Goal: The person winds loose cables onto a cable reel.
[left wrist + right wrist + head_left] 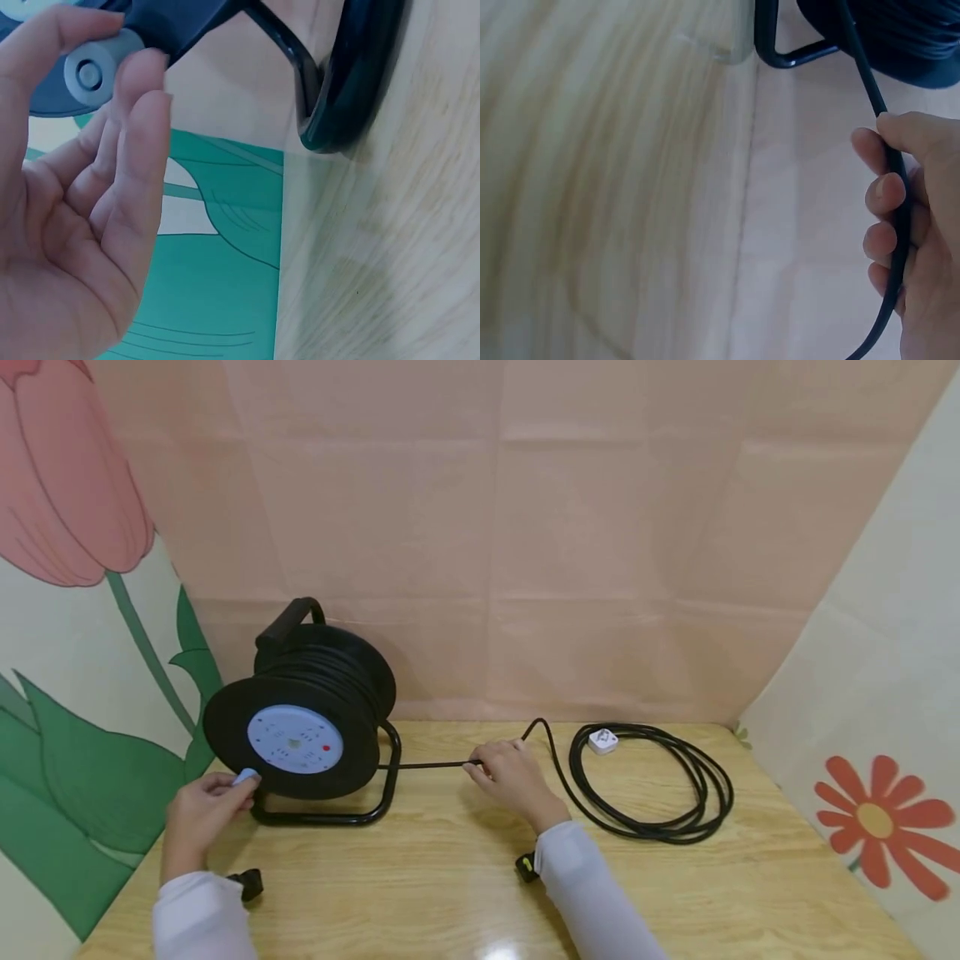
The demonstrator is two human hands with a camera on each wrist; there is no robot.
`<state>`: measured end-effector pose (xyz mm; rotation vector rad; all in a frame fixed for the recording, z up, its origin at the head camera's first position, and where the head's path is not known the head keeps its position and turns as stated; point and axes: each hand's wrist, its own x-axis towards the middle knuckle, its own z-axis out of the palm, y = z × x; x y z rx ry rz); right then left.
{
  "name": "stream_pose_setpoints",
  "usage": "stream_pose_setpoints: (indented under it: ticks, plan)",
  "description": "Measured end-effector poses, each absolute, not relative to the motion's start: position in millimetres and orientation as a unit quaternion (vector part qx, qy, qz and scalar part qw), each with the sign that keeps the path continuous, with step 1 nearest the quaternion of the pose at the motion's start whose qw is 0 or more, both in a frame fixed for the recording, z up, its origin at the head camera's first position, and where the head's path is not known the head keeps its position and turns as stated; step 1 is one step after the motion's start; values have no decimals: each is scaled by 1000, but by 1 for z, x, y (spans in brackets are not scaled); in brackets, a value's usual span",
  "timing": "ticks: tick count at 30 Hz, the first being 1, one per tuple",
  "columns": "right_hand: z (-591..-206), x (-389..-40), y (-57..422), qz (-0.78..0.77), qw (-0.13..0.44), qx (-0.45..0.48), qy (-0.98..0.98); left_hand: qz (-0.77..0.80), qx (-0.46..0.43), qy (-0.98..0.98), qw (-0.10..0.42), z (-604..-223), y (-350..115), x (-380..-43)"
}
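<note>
A black cable reel (225, 727) with a pale socket disc stands on its tube frame at the left of the table. My left hand (204, 814) pinches the small light-blue crank knob (97, 71) at the reel's lower rim between thumb and fingertips. To the right, my right hand (517, 781) grips the black cable (901, 217), fingers curled round it. From the reel the cable runs nearly straight to that hand, then bends up and over toward a loose coil (667, 831) on the table. A white plug (602, 742) lies at the coil's upper left.
The wooden table (420, 893) meets a pinkish backdrop (570, 568) behind the reel. Side panels carry a tulip (75, 477) at left and a red flower (873, 818) at right. The reel's black handle (288, 622) points up; its frame's foot (330, 818) rests on the table.
</note>
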<state>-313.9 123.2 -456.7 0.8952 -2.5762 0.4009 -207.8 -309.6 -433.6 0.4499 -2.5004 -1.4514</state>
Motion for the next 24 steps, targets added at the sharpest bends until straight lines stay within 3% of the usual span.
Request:
stream_pose_setpoints:
  ticks: [16, 24]
  plan:
    - [-459, -319, 100, 151, 149, 322, -923, -519, 202, -811, 177, -422, -304, -207]
    - [-460, -317, 89, 168, 124, 315, -926, -651, 222, -693, 216, -411, -297, -206]
